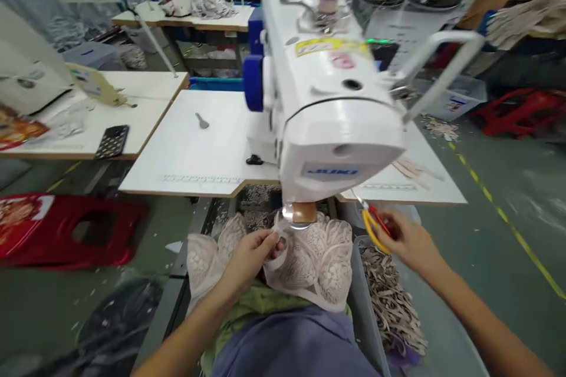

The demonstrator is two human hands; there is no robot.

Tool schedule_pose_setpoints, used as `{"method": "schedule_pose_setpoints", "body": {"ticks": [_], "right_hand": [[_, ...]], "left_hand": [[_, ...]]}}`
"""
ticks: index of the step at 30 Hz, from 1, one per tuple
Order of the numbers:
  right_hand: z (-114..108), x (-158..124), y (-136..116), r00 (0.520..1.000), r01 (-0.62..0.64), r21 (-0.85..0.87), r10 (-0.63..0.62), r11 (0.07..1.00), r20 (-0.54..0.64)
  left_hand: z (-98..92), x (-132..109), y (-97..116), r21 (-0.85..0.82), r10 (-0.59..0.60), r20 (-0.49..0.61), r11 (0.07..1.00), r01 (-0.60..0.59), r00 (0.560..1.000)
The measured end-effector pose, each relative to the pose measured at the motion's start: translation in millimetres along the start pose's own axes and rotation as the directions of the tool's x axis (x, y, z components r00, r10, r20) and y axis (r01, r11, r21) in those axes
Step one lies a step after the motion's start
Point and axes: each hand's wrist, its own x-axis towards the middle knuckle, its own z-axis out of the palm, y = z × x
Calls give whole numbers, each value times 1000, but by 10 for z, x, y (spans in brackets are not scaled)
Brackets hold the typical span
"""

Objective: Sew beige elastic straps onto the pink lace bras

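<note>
My left hand [259, 247] pinches the edge of a pale beige lace bra [305, 262], just below the sewing head. The bra's lace cups hang over my lap, partly hidden by the left hand and forearm. Off to the right, my right hand [404, 238] holds scissors [375, 230] with one red and one yellow handle. Their blades point up and left toward the table edge. Directly in front stands a white sewing machine [340, 129] marked JUKI, its lower end close above the bra.
A grey bin [369, 306] full of beige fabric strips [391, 300] stands by my right leg. Loose beige strips [413, 171] lie on the white table [203, 153]. A red stool [106, 230] is at the left. The neighbouring table holds a phone [112, 141].
</note>
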Motion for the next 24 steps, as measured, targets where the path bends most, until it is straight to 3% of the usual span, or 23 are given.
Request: {"method": "schedule_pose_setpoints", "body": {"ticks": [4, 10, 16, 20, 24], "right_hand": [[179, -500, -506, 972, 232, 97, -235, 968, 23], [447, -427, -831, 937, 347, 146, -348, 926, -23], [644, -357, -778, 941, 322, 221, -337, 921, 34], [647, -462, -675, 963, 181, 344, -238, 921, 129], [576, -541, -710, 984, 120, 399, -162, 909, 72]], "left_hand": [[55, -95, 110, -99, -28, -12, 995, 27, 1000], [71, -173, 111, -54, 7, 14, 999, -6, 1000], [107, -209, 128, 144, 16, -9, 989, -15, 1000], [71, -223, 169, 193, 51, -22, 980, -45, 998], [5, -215, 173, 281, 109, -13, 954, -101, 994]]}}
